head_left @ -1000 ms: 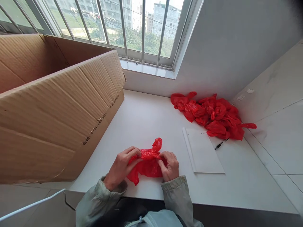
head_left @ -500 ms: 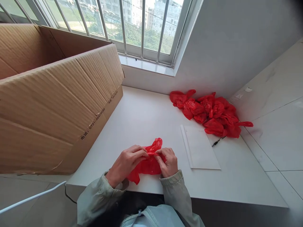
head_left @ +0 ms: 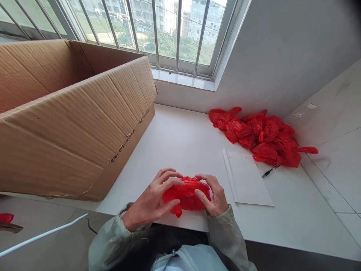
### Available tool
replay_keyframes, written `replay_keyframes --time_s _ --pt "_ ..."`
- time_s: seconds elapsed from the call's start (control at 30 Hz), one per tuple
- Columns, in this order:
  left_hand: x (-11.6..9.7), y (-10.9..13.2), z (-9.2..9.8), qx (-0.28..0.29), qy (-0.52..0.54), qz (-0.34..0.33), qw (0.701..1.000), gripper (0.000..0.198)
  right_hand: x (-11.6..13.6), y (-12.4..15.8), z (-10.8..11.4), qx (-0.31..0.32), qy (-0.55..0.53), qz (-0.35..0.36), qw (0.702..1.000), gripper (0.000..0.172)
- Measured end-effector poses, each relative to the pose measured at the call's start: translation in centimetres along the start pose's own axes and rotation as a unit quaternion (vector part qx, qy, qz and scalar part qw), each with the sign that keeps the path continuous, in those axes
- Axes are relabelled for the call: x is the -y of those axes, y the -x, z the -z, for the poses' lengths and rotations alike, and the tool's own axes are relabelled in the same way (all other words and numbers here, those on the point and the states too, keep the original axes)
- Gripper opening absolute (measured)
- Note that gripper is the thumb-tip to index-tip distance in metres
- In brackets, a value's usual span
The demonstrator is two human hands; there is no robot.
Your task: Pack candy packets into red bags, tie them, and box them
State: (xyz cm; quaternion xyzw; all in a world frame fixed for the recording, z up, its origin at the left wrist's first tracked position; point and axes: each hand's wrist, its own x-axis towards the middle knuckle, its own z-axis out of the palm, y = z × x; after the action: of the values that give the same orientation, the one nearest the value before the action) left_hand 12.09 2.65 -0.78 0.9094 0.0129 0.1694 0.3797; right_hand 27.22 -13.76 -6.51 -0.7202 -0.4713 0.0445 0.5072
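A red plastic bag [head_left: 190,197] lies flattened at the front of the white table, its upper edge folded over in a strip. My left hand [head_left: 153,195] rests at the bag's left side, fingers spread over it and the thumb well apart. At the right side is my right hand [head_left: 214,195], its thumb and fingers curved apart around the bag's edge. Both hands look open and seem to touch the bag lightly. A small corner of the bag sticks out below my left thumb.
A large open cardboard box [head_left: 84,143] stands on the left. Crumpled red plastic bags [head_left: 262,135] are heaped against the back wall at right. Near them lie a white notepad [head_left: 248,180] and a black pen [head_left: 271,171]. A barred window [head_left: 180,37] is behind.
Both hands have let go of their pinch on the bag and spread their fingers. The bag's top part, which stood up beyond the hands, now lies lower and folded. The view has shifted slightly.
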Motion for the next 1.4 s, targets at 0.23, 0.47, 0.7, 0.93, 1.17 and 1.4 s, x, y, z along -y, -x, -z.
replay_keyframes --time_s 0.23,0.47,0.7,0.93,1.17,1.4 --pt "0.4 -0.2 -1.7 -0.062 -0.181 -0.062 0.980 0.020 0.6 -1.0 -1.6 0.021 0.050 0.016 0.998 0.017" --pt "2.9 1.5 -0.3 -0.221 0.254 0.134 0.932 0.020 -1.8 0.7 0.3 -0.129 -0.242 -0.229 0.934 0.032" --pt "-0.1 2.4 1.5 -0.084 0.239 0.063 0.965 0.085 0.3 0.9 1.7 -0.128 -0.335 -0.201 0.912 0.040" --pt "-1.3 2.3 3.0 -0.185 0.004 0.005 0.983 0.012 3.3 0.3 2.4 -0.242 -0.227 -0.342 0.879 0.037" --pt "-1.2 4.3 5.4 -0.107 0.069 0.042 0.991 0.041 2.9 0.4 6.1 -0.292 -0.282 -0.194 0.893 0.031" --pt "-2.6 3.4 5.3 -0.121 0.014 -0.030 0.992 0.026 11.8 -0.9 7.4 -0.191 0.145 0.200 0.950 0.035"
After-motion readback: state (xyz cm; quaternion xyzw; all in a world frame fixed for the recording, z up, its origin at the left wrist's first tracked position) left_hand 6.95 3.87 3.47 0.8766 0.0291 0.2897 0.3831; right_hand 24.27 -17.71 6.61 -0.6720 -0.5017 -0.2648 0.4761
